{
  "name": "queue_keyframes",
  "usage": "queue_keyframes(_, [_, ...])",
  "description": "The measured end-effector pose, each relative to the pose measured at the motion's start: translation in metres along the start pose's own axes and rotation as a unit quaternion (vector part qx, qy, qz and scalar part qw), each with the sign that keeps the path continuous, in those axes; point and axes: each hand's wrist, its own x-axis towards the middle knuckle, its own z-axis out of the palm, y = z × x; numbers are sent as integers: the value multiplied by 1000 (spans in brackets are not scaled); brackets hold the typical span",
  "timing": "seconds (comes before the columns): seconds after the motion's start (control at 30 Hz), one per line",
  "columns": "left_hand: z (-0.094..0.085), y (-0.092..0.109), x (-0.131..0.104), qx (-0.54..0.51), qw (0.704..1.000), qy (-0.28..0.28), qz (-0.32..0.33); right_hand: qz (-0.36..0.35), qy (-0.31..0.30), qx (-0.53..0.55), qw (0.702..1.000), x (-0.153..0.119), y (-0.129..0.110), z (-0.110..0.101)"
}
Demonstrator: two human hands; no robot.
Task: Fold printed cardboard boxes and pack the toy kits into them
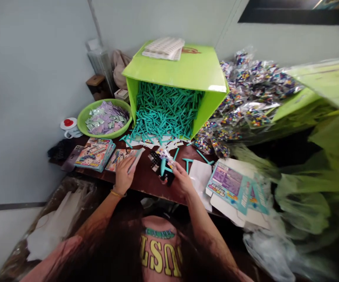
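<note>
My left hand (124, 175) is on a printed booklet or flat box (118, 157) at the table's front left, its fingers over the right part. Beside it lies a stack of similar printed items (94, 153). My right hand (182, 178) holds a bundle: a teal T-shaped piece (163, 167), a black studded piece (155, 159) and a small clear bag with bits inside. The bundle is over the table's front edge. Behind my hands, a green box (175, 70) on its side is filled with teal T-shaped pieces (166, 107).
A green basin (83, 117) of small packets and a lidded cup (71, 127) stand at the left. Bags of coloured beads (254, 78) pile up at the right. Flattened printed cartons (231, 188) and white paper (200, 176) lie at the front right.
</note>
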Motion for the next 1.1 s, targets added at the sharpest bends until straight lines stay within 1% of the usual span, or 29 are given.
queue_keyframes(0.03, [-8, 5, 5, -58, 997, 42, -23, -11, -21, 7, 1000, 8, 1, 17])
queue_keyframes(0.1, [-19, 16, 12, -144, 978, 108, -106, -40, -53, -12, 998, 23, 3, 44])
queue_keyframes(0.13, [-22, 21, 14, -168, 966, 132, -148, -56, -60, -33, 996, 29, 1, 53])
queue_keyframes(0.17, [-23, 24, 15, -182, 956, 149, -178, -73, -62, -58, 994, 33, -2, 56])
queue_keyframes(0.2, [-23, 27, 15, -190, 950, 158, -191, -90, -61, -87, 990, 34, -7, 55])
queue_keyframes(0.27, [-17, 30, 15, -198, 954, 148, -172, -125, -56, -154, 979, 31, -23, 44])
queue_keyframes(0.33, [-7, 32, 13, -197, 965, 121, -127, -155, -44, -224, 961, 23, -44, 29])
queue_keyframes(0.4, [7, 36, 10, -183, 976, 93, -79, -173, -33, -285, 942, 13, -67, 18])
queue_keyframes(0.47, [21, 39, 5, -161, 985, 57, -26, -181, -30, -333, 925, 6, -87, 16])
queue_keyframes(0.57, [39, 44, -4, -130, 991, 9, 33, -188, -44, -383, 903, 7, -103, 27])
queue_keyframes(0.6, [42, 45, -6, -124, 991, 4, 40, -187, -48, -395, 898, 11, -104, 32])
queue_keyframes(0.67, [43, 45, -7, -121, 992, 17, 40, -172, -61, -402, 897, 25, -101, 40])
queue_keyframes(0.73, [39, 43, -5, -125, 991, 42, 35, -139, -86, -385, 908, 41, -94, 45])
queue_keyframes(0.83, [30, 40, -4, -126, 989, 74, 34, -88, -139, -337, 927, 64, -85, 48])
queue_keyframes(0.87, [28, 39, -4, -123, 989, 78, 36, -82, -144, -328, 930, 69, -83, 49])
queue_keyframes(0.9, [27, 39, -5, -121, 989, 80, 38, -80, -133, -328, 932, 73, -81, 52])
queue_keyframes(0.97, [26, 40, -6, -117, 989, 80, 37, -89, -60, -351, 930, 76, -77, 65])
queue_keyframes(1.03, [27, 42, -4, -119, 989, 86, 21, -115, 19, -384, 916, 73, -68, 86])
queue_keyframes(1.07, [26, 42, -3, -121, 988, 93, 10, -131, 40, -395, 909, 69, -63, 99])
queue_keyframes(1.1, [25, 42, 0, -123, 987, 104, -2, -149, 43, -398, 904, 64, -58, 110])
